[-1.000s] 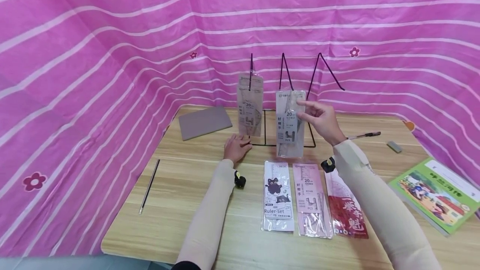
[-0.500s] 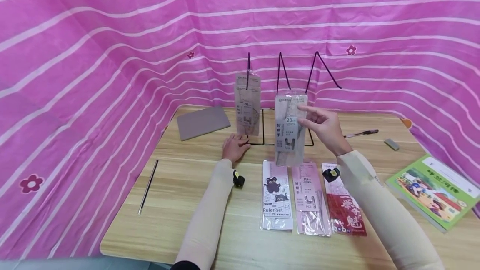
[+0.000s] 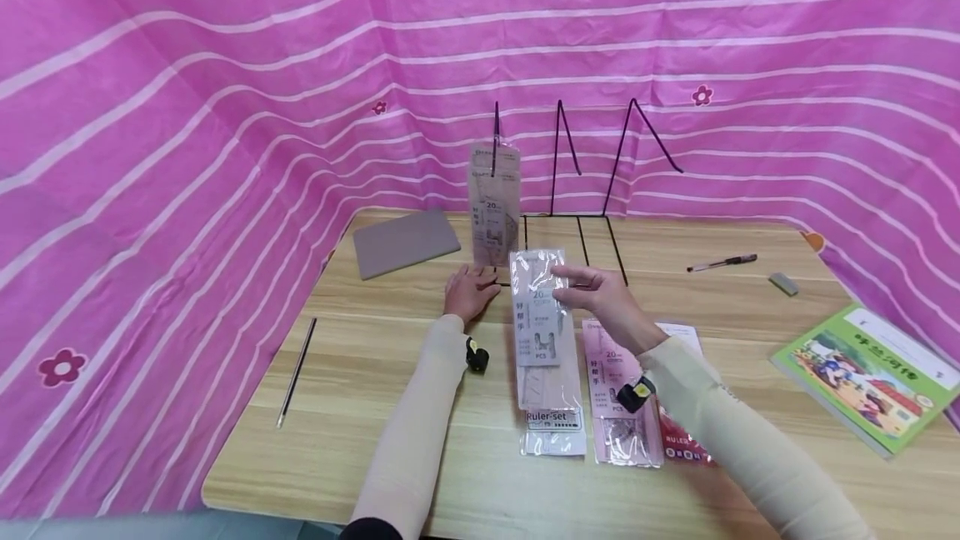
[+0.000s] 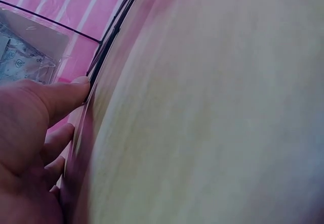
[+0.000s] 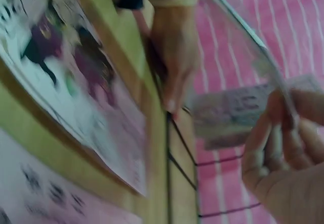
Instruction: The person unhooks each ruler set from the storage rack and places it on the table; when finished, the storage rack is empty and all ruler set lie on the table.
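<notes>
"Ruler pack [image 3: 542, 332], the pale one: where do you have it? Go big to small."

"From my seat, striped pink cloth [image 3: 225, 48] hangs round the far edge and both sides of the desk [image 3: 360, 407]. Near the middle of the far edge I see a black wire rack [image 3: 577, 216], with hanging packs [image 3: 495, 207] on its left prong."

"And lying flat?"

"Green book [image 3: 866, 377] by the right edge, grey notebook [image 3: 406, 244] near the far left corner. Your pack is up in front of the rack, over the desk's middle, partly covering the cat-print pack [image 3: 553, 442] in my head view; I can't tell whether its lower end touches. Right of that lie a pink pack [image 3: 628, 440] and a red pack [image 3: 684, 448], toward the near edge."

"Hands?"

"I have the right hand [image 3: 609, 302] pinching the pack's right edge between thumb and fingers. The left hand [image 3: 471, 294] rests at the rack's left front corner, fingers loosely extended, thumb touching the wire."

"Small stuff?"

"Thin dark rod [image 3: 297, 372] near the left edge, pen [image 3: 722, 263] toward the far right corner, small grey block [image 3: 783, 283] near it."
</notes>
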A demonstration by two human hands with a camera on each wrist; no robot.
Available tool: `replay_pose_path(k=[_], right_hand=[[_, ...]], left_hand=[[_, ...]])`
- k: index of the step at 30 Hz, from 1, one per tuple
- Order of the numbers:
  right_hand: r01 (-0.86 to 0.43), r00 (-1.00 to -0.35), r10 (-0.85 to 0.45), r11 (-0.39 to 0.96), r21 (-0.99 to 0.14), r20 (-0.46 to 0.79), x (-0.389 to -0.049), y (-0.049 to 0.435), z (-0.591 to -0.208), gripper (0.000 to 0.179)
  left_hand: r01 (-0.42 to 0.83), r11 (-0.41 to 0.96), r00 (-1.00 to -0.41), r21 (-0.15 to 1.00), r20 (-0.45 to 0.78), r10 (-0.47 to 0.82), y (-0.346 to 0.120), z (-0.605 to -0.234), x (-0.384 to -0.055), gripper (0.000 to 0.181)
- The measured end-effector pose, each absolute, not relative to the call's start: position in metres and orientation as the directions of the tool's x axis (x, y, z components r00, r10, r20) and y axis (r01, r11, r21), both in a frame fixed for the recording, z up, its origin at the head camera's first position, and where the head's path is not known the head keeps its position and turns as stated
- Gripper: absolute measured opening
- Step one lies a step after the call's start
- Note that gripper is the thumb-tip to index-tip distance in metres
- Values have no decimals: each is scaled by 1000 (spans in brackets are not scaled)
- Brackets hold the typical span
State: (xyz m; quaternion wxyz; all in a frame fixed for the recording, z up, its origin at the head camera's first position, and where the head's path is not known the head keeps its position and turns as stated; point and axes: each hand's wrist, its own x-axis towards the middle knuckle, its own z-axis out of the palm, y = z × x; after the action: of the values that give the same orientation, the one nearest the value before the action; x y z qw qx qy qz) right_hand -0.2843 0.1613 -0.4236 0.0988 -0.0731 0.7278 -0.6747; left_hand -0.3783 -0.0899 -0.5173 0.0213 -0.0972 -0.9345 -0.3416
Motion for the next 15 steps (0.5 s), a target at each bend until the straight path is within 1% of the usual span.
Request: replay_pose_path(k=[4, 7, 11, 15], right_hand=[[124, -962, -232, 87, -988, -141, -284, 149, -440, 50], [182, -952, -226, 122, -976, -205, -284, 139, -451, 48], [229, -938, -223, 182, -956, -267, -283, 125, -460, 46], [240, -924, -245, 229, -943, -294, -282, 113, -463, 45]], left_hand=[[209, 744, -977, 635, 106, 184, -91, -516, -379, 38], [210, 742, -977, 636, 103, 188, -92, -514, -378, 38], [200, 743, -978, 639, 87, 189, -91, -509, -374, 37], [196, 746, -978, 636, 68, 199, -91, -509, -373, 36]])
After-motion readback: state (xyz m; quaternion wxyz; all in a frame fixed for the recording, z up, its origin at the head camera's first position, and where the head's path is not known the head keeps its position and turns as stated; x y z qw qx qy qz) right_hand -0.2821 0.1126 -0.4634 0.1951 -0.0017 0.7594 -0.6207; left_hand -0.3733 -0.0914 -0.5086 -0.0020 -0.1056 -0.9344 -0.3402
